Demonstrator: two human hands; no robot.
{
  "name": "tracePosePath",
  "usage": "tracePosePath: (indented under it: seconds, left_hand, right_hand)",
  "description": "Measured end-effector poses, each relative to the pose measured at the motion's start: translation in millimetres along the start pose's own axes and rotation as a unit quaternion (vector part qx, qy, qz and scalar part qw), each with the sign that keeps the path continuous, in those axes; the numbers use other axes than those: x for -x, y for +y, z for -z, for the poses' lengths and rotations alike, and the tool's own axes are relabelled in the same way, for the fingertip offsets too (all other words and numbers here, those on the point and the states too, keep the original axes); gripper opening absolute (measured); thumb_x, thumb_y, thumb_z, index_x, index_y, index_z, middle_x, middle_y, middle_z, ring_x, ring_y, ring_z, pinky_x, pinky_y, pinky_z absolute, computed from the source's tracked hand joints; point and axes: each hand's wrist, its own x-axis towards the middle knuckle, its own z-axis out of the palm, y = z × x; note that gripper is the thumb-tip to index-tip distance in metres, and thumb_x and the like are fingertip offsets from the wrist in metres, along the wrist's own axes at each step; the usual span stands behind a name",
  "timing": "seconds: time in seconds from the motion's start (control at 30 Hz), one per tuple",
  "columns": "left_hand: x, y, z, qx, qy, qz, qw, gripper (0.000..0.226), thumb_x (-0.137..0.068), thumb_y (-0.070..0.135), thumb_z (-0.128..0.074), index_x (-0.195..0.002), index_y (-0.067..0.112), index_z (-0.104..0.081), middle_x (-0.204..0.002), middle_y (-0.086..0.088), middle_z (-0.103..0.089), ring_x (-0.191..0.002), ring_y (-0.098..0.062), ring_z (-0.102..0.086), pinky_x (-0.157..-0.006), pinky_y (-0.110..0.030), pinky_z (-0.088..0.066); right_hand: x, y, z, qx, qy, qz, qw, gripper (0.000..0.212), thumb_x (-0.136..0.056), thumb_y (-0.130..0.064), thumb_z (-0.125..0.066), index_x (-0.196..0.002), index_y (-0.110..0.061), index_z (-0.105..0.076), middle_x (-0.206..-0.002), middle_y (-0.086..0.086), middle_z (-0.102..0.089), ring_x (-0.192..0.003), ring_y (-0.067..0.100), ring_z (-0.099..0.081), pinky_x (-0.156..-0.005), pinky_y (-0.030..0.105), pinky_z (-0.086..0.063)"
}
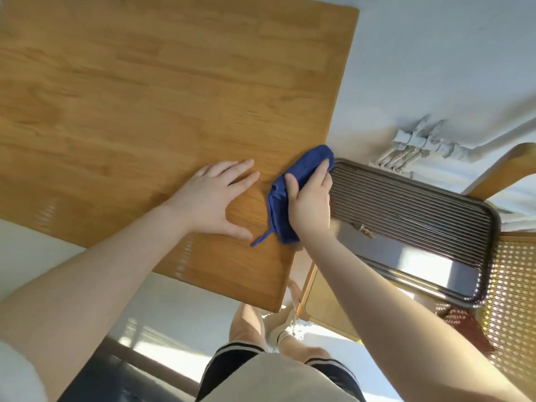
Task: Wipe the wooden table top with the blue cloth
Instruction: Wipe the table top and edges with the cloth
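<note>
Sunlight is falling across a pale floor and over the wooden table top (139,91), which is filling most of the head view. At the table's right edge, the right hand (309,204) is gripping the blue cloth (293,181), fingers and thumb curled round the bunched fabric and pressing it down on the wood; a thin loop of the cloth is trailing toward the near edge. The left hand (216,195) is lying flat on the table just beside the cloth, fingers spread and holding nothing, seemingly bracing. A ridged metal tray (420,227) is sitting just off that edge, on what looks like a cane-seated chair (513,300), with a few crumbs lying on it. Judging from this, the wiping is underway at the right edge, perhaps pushing debris toward the tray. Nothing on the wood is showing which parts are already wiped, so how much is left I cannot tell; the broad far and left stretch may be waiting
</note>
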Motion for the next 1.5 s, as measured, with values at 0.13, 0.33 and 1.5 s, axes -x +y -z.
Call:
tracePosePath:
  seconds: [0.13, 0.33, 1.5]
  left_hand:
    - [-22, -7, 29, -0.047, 0.105, -0.059, 0.992, 0.077, -0.075, 0.067, -0.031, -0.122, 0.014, -0.061, -0.122, -0.004, -0.061, -0.106, -0.027, -0.058, -0.093, -0.040, -0.042]
    - [-70, -20, 61, -0.003, 0.208, -0.060, 0.976, 0.050, -0.081, 0.044, -0.038, -0.096, 0.003, -0.063, -0.097, -0.011, -0.057, -0.075, -0.030, -0.060, -0.052, -0.035, -0.047]
    - [-281, -90, 137, 0.017, -0.019, -0.114, 0.993, 0.134, -0.053, 0.065, -0.074, -0.150, 0.017, 0.004, -0.157, 0.001, 0.016, -0.145, -0.018, 0.011, -0.119, -0.033, 0.002]
  right_hand:
    - [-62, -19, 8, 0.006, 0.014, -0.031, 0.999, 0.079, -0.094, -0.052, -0.037, -0.148, -0.010, 0.002, -0.153, 0.019, -0.014, -0.128, 0.039, -0.037, -0.097, 0.045, -0.037]
    - [-116, -37, 18, -0.006, 0.040, -0.043, 0.998, 0.075, -0.095, -0.049, -0.037, -0.148, -0.010, 0.000, -0.148, 0.021, -0.023, -0.124, 0.039, -0.041, -0.098, 0.046, -0.039]
    - [-302, -54, 54, -0.125, 0.061, -0.001, 0.990, 0.056, -0.097, -0.034, -0.043, -0.146, -0.015, -0.022, -0.137, 0.011, -0.045, -0.121, 0.026, -0.046, -0.088, 0.025, -0.034]
